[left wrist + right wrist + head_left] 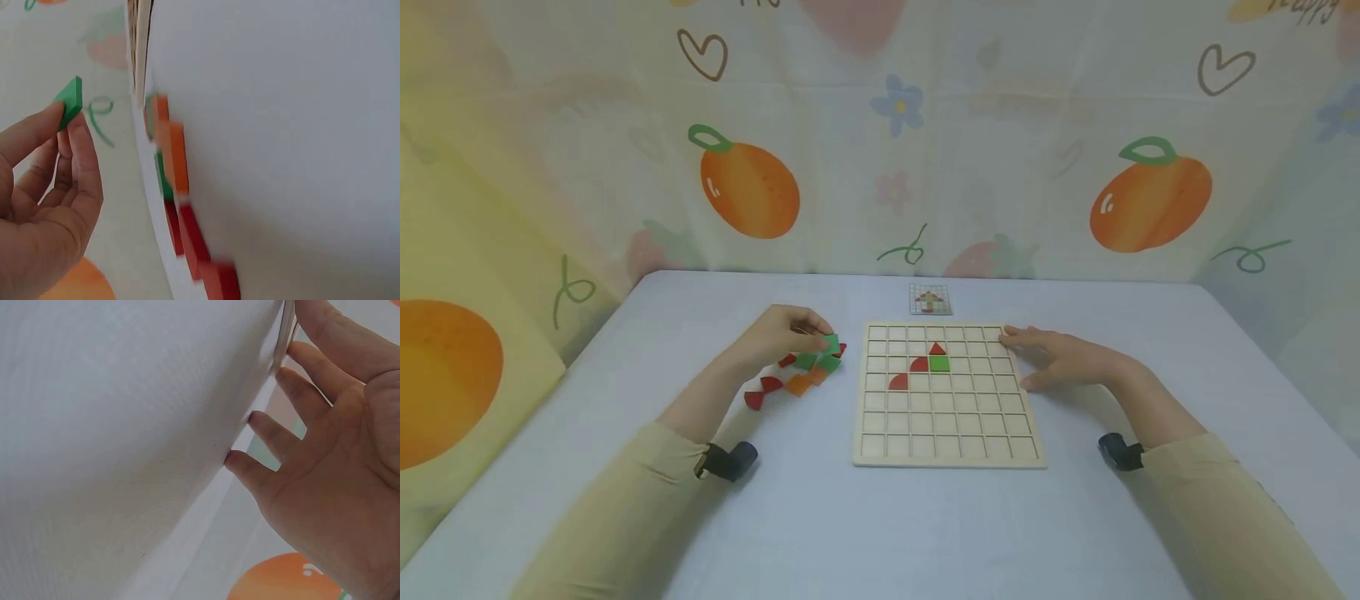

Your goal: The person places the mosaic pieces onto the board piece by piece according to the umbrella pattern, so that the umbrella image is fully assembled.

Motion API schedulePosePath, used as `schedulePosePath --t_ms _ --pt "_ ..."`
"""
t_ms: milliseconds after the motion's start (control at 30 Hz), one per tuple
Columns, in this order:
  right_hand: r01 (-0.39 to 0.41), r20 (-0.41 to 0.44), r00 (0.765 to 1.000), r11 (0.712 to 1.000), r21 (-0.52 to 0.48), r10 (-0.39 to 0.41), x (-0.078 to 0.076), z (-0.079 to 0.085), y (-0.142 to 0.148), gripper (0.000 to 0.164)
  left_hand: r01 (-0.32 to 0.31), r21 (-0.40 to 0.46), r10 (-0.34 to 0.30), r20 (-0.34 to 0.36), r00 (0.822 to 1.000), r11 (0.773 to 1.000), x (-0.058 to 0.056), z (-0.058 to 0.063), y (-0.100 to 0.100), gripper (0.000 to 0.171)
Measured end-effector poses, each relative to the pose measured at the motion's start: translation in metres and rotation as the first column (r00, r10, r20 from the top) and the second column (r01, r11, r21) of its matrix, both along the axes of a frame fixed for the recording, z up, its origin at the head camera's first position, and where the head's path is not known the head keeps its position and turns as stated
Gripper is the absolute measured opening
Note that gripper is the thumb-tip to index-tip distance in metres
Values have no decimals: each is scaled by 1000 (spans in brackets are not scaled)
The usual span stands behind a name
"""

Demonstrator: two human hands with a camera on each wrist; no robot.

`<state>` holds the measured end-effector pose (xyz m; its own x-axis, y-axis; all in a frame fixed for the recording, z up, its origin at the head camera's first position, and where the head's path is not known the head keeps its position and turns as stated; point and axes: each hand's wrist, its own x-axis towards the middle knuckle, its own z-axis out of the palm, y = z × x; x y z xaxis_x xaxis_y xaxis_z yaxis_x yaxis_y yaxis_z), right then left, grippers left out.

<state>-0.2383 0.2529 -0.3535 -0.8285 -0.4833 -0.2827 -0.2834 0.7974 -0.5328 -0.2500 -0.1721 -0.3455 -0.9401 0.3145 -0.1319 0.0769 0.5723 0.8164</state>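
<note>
Green and square-looking, the tile (832,343) is pinched between thumb and fingers of your left hand (785,331), raised over the loose pieces (799,384); the wooden grid board (951,462) lies to its right. Your right hand (1067,357), fingers spread and gripping nothing, touches the board's opposite edge, farther from the tile.

From above, the head view looks forward and down; closer wrist views share the board (951,423).
</note>
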Motion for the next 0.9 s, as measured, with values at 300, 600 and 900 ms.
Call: schedulePosePath --t_ms 300,600,900 --pt "9 13 1000 1000 6 -9 -3 -4 -1 77 19 22 -20 7 1000 1000 9 -1 50 15" --pt "-3 15 1000 1000 -11 3 -4 -4 -2 78 31 44 -32 23 999 999 10 -9 83 11" --pt "3 14 1000 1000 -7 -3 -3 -3 0 79 32 17 -32 7 999 999 6 -17 105 10"
